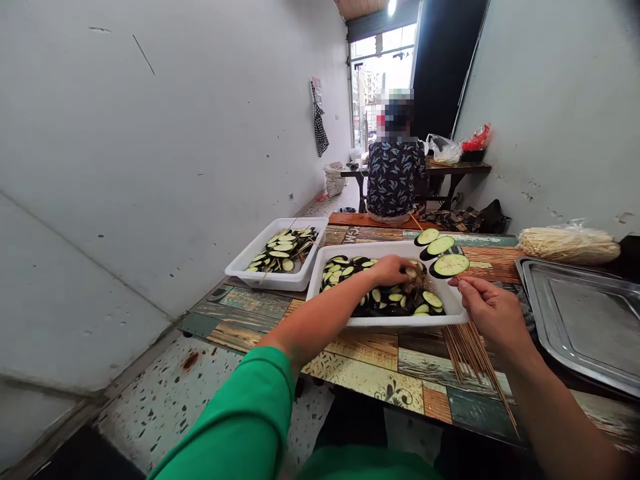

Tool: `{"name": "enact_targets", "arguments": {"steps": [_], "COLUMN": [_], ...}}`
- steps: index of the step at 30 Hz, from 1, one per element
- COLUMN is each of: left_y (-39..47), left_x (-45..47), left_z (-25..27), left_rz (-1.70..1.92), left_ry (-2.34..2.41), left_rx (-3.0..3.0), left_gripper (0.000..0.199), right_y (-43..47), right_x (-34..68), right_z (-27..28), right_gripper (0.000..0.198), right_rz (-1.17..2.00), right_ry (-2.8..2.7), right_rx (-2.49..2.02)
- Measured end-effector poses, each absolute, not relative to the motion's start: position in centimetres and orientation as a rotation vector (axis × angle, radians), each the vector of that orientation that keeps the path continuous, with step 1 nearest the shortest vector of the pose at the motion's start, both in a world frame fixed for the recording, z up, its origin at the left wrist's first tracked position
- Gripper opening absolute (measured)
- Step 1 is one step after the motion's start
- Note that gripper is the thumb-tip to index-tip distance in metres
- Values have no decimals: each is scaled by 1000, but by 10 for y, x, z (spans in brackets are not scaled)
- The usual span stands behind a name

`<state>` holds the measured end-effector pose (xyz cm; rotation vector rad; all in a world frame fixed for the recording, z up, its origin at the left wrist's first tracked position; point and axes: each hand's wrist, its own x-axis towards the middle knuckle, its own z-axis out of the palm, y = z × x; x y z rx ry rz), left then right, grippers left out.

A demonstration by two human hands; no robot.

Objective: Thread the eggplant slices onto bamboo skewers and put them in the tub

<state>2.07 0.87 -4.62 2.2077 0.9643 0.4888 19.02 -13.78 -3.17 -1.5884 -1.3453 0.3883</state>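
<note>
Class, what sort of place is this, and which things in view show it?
Probably a small eatery's food preparation area: white tubs of eggplant slices, thin skewers lying on a patchwork-patterned table, and a bright doorway that seems to face a street.

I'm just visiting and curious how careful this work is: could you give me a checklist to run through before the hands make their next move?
1. Skewer held: ok; the right hand pinches the skewer near its lower end.
2. Threaded slices secure: cannot tell; three eggplant slices sit on it, but their hold is hidden.
3. Skewer tip uncovered: ok; it pokes out past the farthest slice.
4. Left hand gripping a slice: cannot tell; the left hand is in the white tub, fingertips partly hidden.
5. Loose slices available: ok; many lie in that tub.
6. Spare skewers neatly bundled: not ok; the spare skewers lie fanned out.
</note>
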Motion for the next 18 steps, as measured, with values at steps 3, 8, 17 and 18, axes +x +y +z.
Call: {"name": "enact_targets", "arguments": {"steps": [3,8,17,18], "left_y": [19,22,21,21], "left_x": [15,3,-4,-4], "left_z": [-40,-22,-5,-5], "left_rz": [771,869,938,951], "left_ry": [971,881,819,819], "left_rx": [1619,972,711,687], "left_gripper": [53,51,34,33], "right_y": [-136,-134,-136,-136], "right_x": [193,198,200,201], "right_z": [-34,-37,-35,-35], "right_gripper": [37,37,38,39], "right_rz": [368,362,359,365], "right_ry": [-1407,-1525,-1688,-1701], "right_rx": [-1592,-1594,-1619,-1626]}}
